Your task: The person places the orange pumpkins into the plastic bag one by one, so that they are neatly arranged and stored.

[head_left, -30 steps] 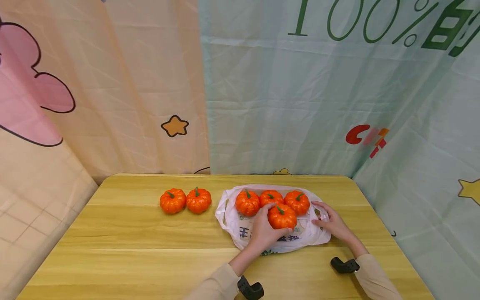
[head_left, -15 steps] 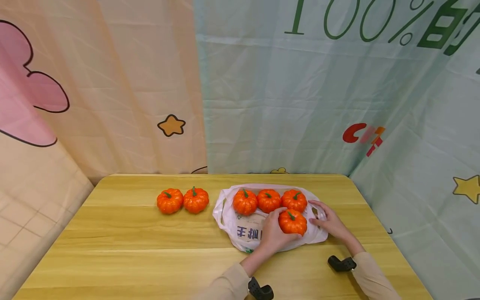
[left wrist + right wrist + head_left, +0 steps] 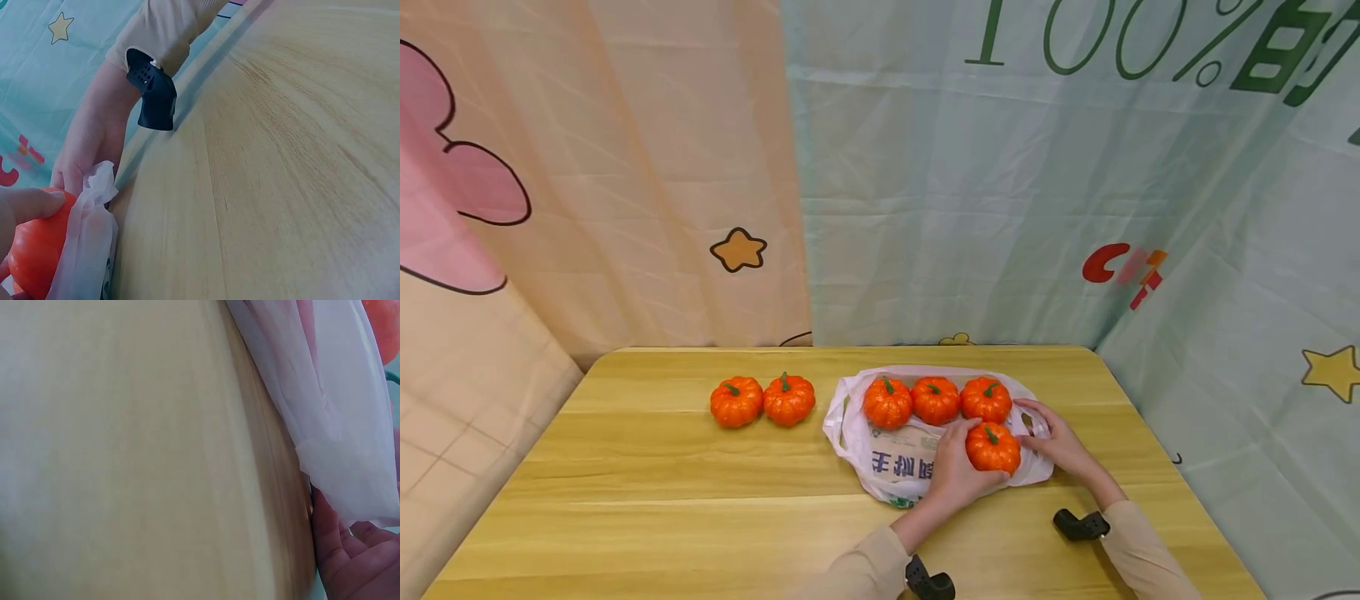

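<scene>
My left hand (image 3: 957,473) grips a small orange pumpkin (image 3: 993,450) at the right front of an opened white plastic bag (image 3: 850,429). In the left wrist view the thumb (image 3: 31,203) lies over the pumpkin (image 3: 40,250), against the bag's edge. Three more pumpkins stand in a row along the back of the bag: a left one (image 3: 887,405), a middle one (image 3: 935,402) and a right one (image 3: 987,400). At the bag's right end my right hand (image 3: 1063,446) holds its edge; the right wrist view shows the hand (image 3: 359,565) at the gathered plastic (image 3: 350,462), fingertips partly hidden.
Two more orange pumpkins, one (image 3: 736,402) beside the other (image 3: 789,400), sit on the wooden table (image 3: 662,500) left of the bag. Printed curtains (image 3: 925,208) hang behind the table's back edge. Each wrist wears a black camera mount (image 3: 1080,525).
My left hand has moved the gripped pumpkin rightward and slightly toward the front of the bag. My right hand stays at the bag's right end. The head view has shifted a little.
</scene>
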